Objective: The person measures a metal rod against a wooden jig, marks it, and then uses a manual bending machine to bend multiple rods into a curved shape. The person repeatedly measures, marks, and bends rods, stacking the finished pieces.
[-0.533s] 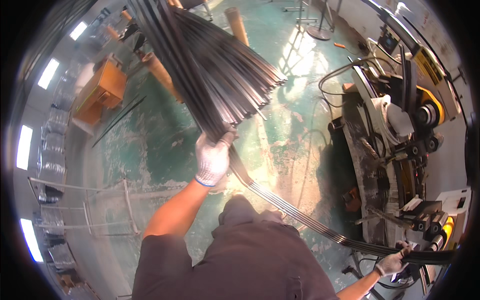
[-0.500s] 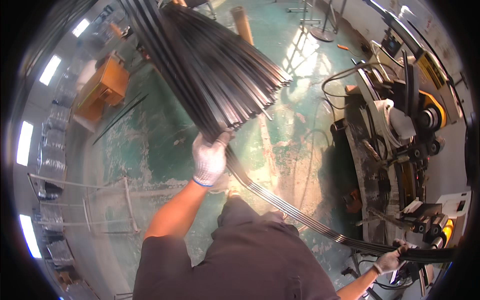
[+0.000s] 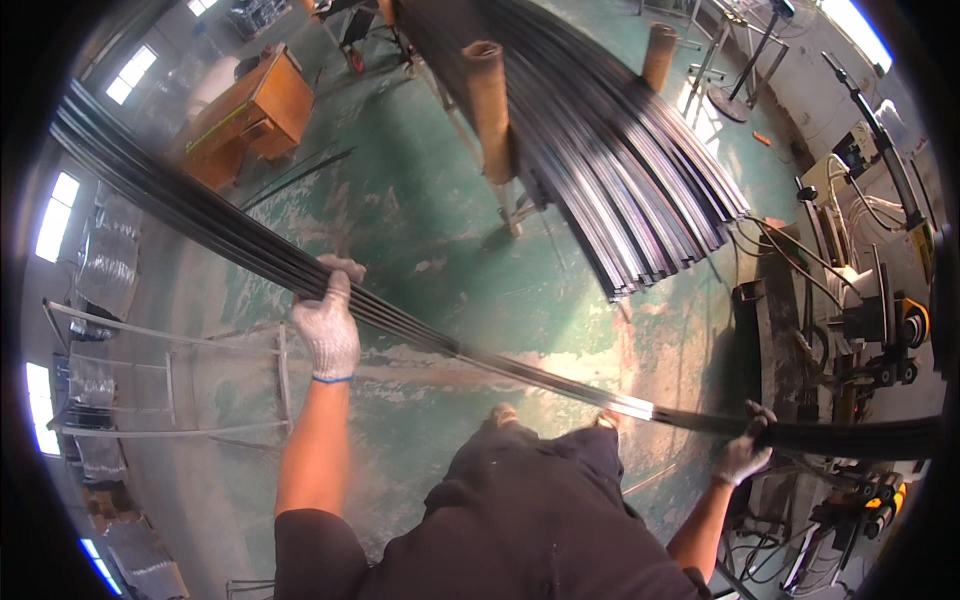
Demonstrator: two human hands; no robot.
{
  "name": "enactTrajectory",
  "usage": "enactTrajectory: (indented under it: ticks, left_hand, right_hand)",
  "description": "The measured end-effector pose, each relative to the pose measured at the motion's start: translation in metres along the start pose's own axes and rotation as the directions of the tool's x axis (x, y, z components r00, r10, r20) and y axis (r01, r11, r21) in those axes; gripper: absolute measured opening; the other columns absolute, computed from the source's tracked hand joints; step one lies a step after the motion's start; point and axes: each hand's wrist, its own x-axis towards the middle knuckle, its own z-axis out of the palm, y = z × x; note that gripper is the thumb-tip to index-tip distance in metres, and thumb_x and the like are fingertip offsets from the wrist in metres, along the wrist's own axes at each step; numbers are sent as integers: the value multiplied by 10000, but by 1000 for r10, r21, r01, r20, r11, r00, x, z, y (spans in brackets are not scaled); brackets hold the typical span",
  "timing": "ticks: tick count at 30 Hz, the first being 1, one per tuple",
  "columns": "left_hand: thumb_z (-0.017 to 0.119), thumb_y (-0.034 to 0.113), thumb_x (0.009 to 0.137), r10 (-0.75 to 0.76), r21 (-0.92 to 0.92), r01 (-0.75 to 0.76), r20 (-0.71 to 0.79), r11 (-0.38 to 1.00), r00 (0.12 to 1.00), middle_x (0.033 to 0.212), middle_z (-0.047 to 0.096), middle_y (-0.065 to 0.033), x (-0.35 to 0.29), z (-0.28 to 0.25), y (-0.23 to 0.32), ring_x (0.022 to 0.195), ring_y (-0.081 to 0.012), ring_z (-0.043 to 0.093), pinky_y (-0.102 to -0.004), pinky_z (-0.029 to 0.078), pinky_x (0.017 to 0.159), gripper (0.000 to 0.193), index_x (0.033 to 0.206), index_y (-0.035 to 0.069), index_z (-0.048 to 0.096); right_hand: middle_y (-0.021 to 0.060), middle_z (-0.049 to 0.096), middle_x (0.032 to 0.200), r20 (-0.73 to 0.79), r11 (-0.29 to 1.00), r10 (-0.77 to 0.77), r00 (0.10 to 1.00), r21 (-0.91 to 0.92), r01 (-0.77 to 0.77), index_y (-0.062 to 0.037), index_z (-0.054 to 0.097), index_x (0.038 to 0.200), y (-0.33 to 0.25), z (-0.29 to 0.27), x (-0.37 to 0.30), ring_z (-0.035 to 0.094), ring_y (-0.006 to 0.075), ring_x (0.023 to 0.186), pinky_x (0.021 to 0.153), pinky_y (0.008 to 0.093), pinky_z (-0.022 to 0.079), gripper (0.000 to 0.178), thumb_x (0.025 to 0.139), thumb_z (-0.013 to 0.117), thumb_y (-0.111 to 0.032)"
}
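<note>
I am standing near and I see a long bundle of dark strips (image 3: 540,374) held crosswise in front of the person, above the green floor (image 3: 400,240), from far left to far right. The left hand (image 3: 328,328), in a white knitted glove, is closed around it, the thumb lying on top. The right hand (image 3: 743,458) is also wrapped around the bundle; at that side the strips look dark and smeared, so I cannot judge well how tight it holds.

Each strip seems thin and springy, I think, but together they must be rather heavy, and the length would make them sag and sway. The faces shine, so they may slide on each other; the knitted glove should help. Better to take hold with two hands well apart, gripping all the strips at once, and to be careful with edges and ends. More strips lie in a fanned pile (image 3: 640,190) beside a brown post (image 3: 487,120).
</note>
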Motion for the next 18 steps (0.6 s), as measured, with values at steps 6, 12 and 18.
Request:
enactTrajectory:
  ticks: [6,12,18]
  left_hand:
    - [654,-3,1033,12,-50,-20,-166,999,986,1092,712,-126,124,-116,-23,979,-235,708,-405,578,977,206,1229,-36,605]
    - [642,-18,1032,3,7,-1,-245,1000,970,1087,716,-148,237,-200,-79,992,-235,713,-403,578,992,220,1240,-75,597]
    - [640,2,1041,1,103,28,-278,994,961,1056,715,-138,364,-261,-114,969,-225,706,-385,575,970,191,1220,-57,613]
  right_hand:
    - [131,724,1124,71,999,29,997,42,-32,11,650,1168,-67,171,-59,692,230,1079,1056,412,556,214,1141,517,-154]
    - [143,729,1168,172,973,179,969,117,-200,13,659,1174,-61,336,-112,704,253,1132,1088,438,546,218,1130,546,-168]
    - [121,735,1154,234,961,272,933,-23,-275,26,696,1185,-71,494,-143,672,228,1135,1067,388,498,288,1109,583,-227]
